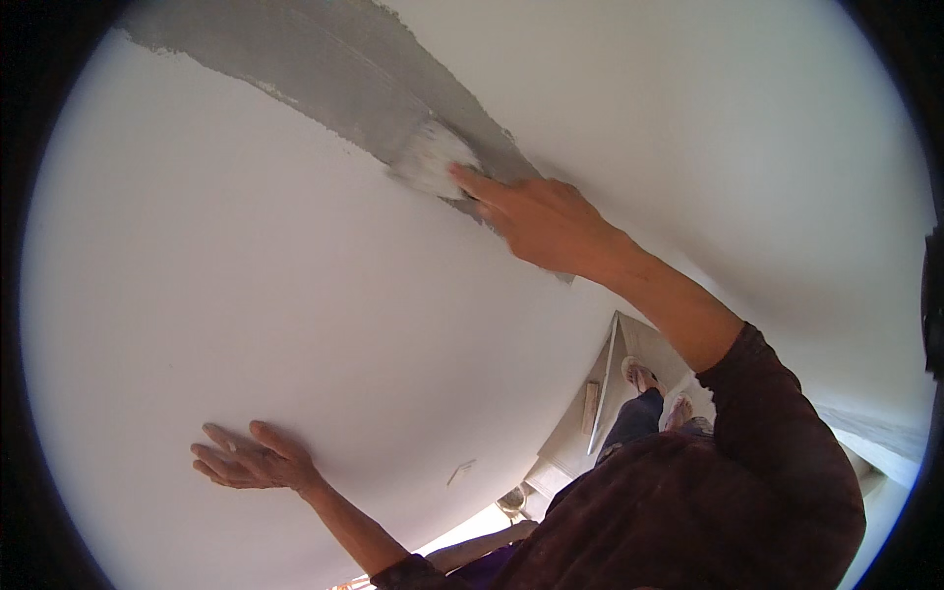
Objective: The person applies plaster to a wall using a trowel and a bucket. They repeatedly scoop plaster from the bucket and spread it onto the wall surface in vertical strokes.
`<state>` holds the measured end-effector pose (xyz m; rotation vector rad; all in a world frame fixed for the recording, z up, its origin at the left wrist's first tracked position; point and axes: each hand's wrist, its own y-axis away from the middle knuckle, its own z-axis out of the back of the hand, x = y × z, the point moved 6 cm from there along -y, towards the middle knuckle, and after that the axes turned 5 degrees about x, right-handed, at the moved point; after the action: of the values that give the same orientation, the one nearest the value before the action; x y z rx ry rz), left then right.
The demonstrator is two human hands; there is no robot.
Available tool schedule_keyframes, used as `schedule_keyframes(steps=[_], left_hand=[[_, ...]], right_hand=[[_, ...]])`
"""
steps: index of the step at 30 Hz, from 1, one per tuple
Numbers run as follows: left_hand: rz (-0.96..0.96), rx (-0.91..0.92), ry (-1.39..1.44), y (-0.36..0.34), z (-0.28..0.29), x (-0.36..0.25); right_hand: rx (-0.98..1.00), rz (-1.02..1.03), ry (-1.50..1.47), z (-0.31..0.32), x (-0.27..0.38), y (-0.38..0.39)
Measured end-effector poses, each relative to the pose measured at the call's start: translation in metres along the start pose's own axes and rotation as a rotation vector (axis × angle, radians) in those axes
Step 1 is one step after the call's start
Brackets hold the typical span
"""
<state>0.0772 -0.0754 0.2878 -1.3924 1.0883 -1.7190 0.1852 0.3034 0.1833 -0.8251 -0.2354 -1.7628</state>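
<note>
My right hand (531, 216) grips a putty knife, its blade (428, 157) blurred and whitish, against a long grey strip (324, 59) on the white wall. The index finger lies along the tool, and the handle is hidden by my fingers. Lower left, my left hand (251, 457) is spread with its fingers apart on or just beside the white wall surface (216, 295), holding nothing.
My feet in sandals (639, 383) stand far below on a pale, narrow surface (649, 339) with a thin edge along it. A small wooden piece (591, 403) lies beside it. A round container (511, 500) sits lower down. Another white wall surface (767, 128) fills the right.
</note>
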Motion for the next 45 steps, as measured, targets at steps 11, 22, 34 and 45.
schedule_keyframes(steps=[11,22,34,45], left_hand=[[0.007,0.008,-0.042,-0.007,0.001,0.001],[-0.039,-0.021,-0.004,-0.007,-0.005,-0.003],[-0.067,-0.033,0.030,-0.009,-0.002,0.005],[-0.028,-0.021,-0.010,-0.005,-0.007,0.006]], right_hand=[[-0.176,0.121,-0.106,0.016,0.011,0.023],[-0.002,-0.043,-0.067,-0.067,-0.079,0.037],[-0.338,0.194,-0.219,-0.086,-0.055,-0.020],[-0.213,0.110,-0.060,-0.033,-0.025,0.023]])
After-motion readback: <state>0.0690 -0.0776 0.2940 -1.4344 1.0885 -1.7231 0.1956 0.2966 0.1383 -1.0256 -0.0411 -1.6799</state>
